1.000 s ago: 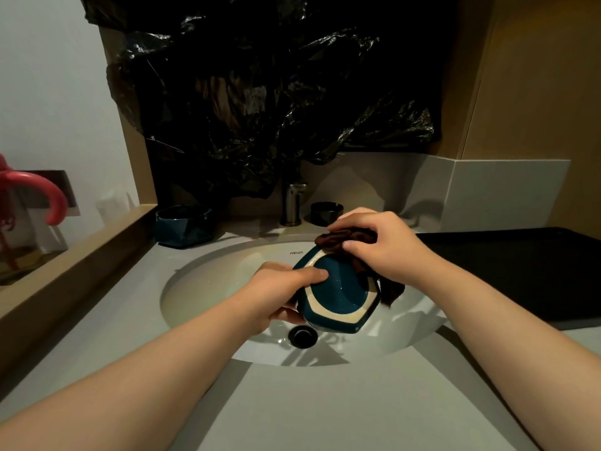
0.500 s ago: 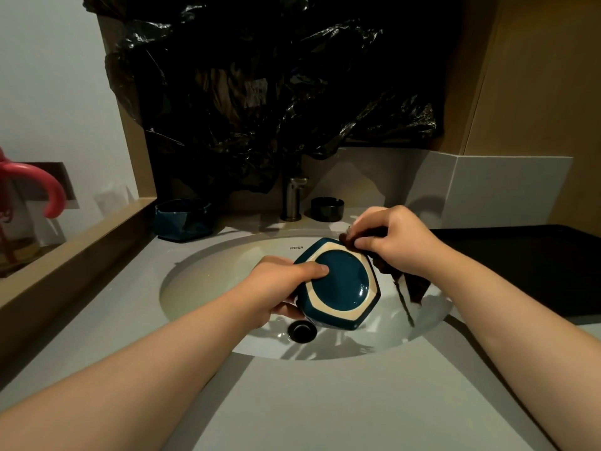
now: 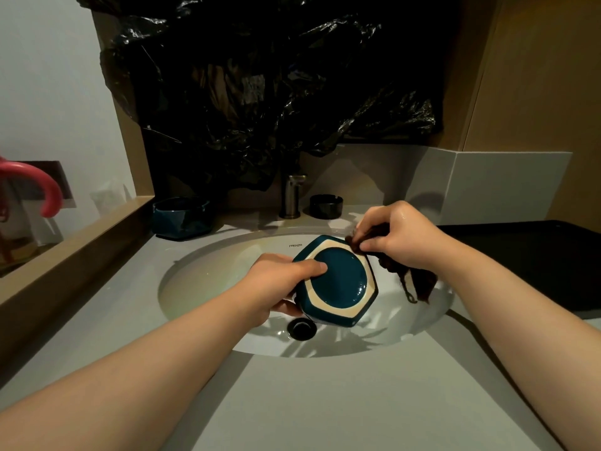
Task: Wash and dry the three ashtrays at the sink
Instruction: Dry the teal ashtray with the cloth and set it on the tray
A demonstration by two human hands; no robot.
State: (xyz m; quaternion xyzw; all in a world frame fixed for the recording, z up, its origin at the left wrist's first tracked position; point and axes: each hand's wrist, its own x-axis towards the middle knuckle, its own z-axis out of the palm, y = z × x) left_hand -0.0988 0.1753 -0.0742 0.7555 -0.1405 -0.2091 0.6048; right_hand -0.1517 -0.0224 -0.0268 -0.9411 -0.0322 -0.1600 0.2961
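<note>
Hexagonal teal-and-cream glazed ceramic ashtray, base-up over white oval sink basin, centre frame: L grip clasps left rim, thumb on base; R grip pinches dark brown cloth, now slid off base to upper-right edge, so base prob. wiped, sides next.

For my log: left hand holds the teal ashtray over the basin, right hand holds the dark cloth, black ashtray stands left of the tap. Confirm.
Not quite: the head view shows the black ashtray right of the tap, not left. The left hand does hold the teal ashtray over the basin, and the right hand the dark cloth.
</note>
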